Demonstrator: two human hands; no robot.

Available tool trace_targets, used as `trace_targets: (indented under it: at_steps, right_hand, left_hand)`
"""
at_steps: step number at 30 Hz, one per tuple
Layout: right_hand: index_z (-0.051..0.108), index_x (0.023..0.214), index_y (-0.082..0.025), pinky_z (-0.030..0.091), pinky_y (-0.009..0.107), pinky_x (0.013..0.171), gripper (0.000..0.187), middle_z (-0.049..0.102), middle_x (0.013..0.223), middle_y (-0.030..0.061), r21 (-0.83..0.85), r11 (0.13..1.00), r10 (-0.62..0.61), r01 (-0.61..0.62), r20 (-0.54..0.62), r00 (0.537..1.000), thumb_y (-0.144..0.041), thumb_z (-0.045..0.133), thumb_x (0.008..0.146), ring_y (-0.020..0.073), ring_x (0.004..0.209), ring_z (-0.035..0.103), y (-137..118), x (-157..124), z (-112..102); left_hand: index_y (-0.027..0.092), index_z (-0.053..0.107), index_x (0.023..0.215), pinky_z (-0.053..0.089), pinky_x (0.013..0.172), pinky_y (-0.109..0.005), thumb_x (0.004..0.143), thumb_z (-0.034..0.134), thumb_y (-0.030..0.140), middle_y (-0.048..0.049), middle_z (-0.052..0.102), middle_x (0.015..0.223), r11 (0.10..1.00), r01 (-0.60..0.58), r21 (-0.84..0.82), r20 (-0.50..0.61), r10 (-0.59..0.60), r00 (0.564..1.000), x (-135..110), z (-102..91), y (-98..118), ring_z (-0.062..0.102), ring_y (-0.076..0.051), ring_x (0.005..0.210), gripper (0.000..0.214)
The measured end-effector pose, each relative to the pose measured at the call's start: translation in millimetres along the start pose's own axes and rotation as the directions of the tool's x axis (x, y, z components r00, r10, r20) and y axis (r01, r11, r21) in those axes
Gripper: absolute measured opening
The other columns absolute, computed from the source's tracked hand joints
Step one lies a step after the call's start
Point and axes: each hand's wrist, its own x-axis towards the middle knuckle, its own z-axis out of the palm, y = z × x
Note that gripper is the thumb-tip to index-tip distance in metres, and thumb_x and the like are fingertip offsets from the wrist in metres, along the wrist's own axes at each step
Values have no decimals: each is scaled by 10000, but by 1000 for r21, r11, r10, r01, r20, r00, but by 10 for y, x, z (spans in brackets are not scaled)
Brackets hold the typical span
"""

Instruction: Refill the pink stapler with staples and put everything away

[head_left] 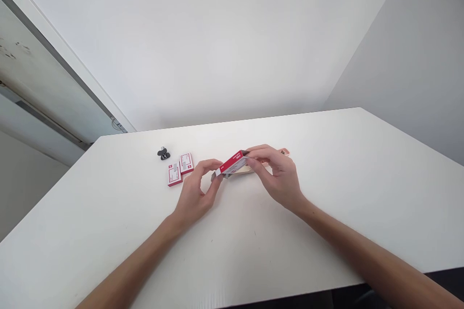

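Observation:
My right hand (279,176) grips a small red and white box (232,163) by its right end, holding it tilted just above the white table (326,193). My left hand (197,190) pinches the box's left end, where a white flap and a small grey piece show. Something pale pink (284,151) lies on the table behind my right hand, mostly hidden.
Two more red and white boxes (180,169) lie flat side by side to the left of my hands. Behind them sits a small black object (163,154). Bare white walls stand behind the table, and a window frame runs along the left.

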Motion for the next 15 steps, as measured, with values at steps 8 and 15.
trace_targets:
  at_steps: [8,15]
  right_hand:
    - [698,928,-240,534,313,610,178,740,882,29,79,986,146,-149,34,989,-360,614,1030,138,645,678,-30,16,-17]
    - [685,1023,-255,519,336,535,278,693,728,13,176,924,343,-339,8,939,-527,634,998,147,526,614,101,43,-65]
  left_hand:
    - [263,577,1239,564,1017,-380,1023,589,280,-37,729,1192,1000,10,26,5,-11,1000,0,4,5,695,-194,1121,218]
    - [242,582,1357,569,999,-396,1044,538,395,-97,727,1268,998,-39,49,47,37,998,-14,-29,1,691,-234,1157,351]
